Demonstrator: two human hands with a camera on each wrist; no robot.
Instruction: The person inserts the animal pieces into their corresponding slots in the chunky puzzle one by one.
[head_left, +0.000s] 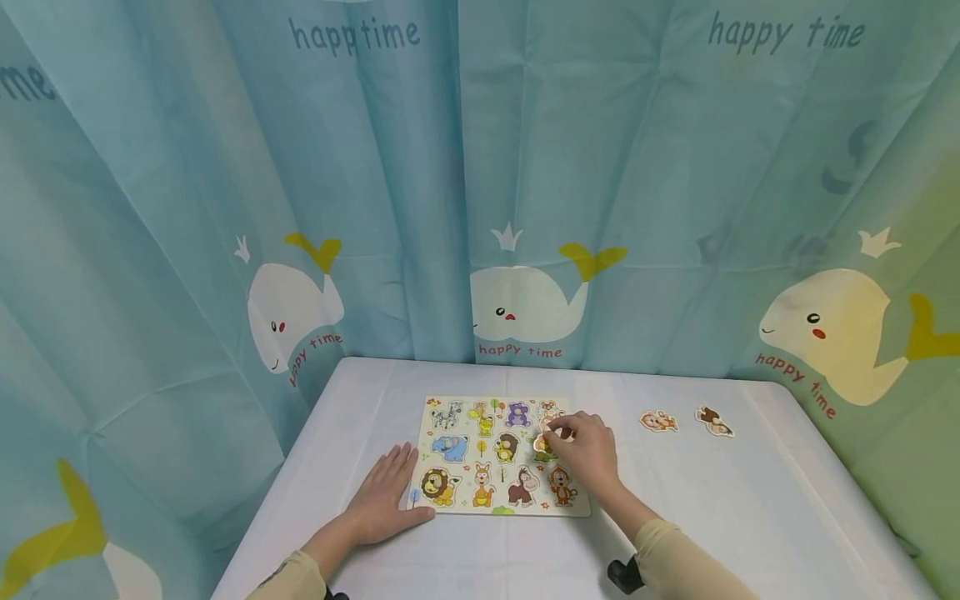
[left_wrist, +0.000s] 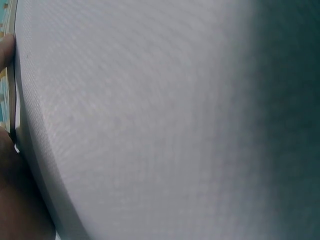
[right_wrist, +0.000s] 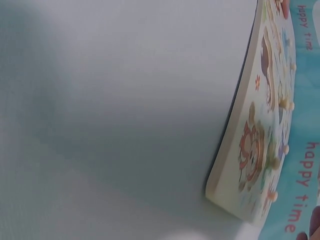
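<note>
A peg puzzle board (head_left: 495, 512) with several cartoon animal pieces lies on the white table. At its lower left corner my left hand (head_left: 382, 496) rests with the fingers extended, touching the board's edge. Over the board's right side, my right hand (head_left: 588, 450) pinches a small animal puzzle piece (head_left: 543, 447) with thumb and forefinger; the fingers partly cover it, so its animal is unclear. Round knobs show on the pieces along the board (right_wrist: 227, 165) in the right wrist view. The left wrist view catches only a strip of the board and part of the left hand (left_wrist: 17, 200).
Two loose puzzle pieces lie on the table right of the board: an orange-and-white animal (head_left: 658, 421) and a brown-and-white one (head_left: 715, 422). A blue curtain (head_left: 525, 200) printed with whales hangs behind the white table (head_left: 750, 517) and around its sides.
</note>
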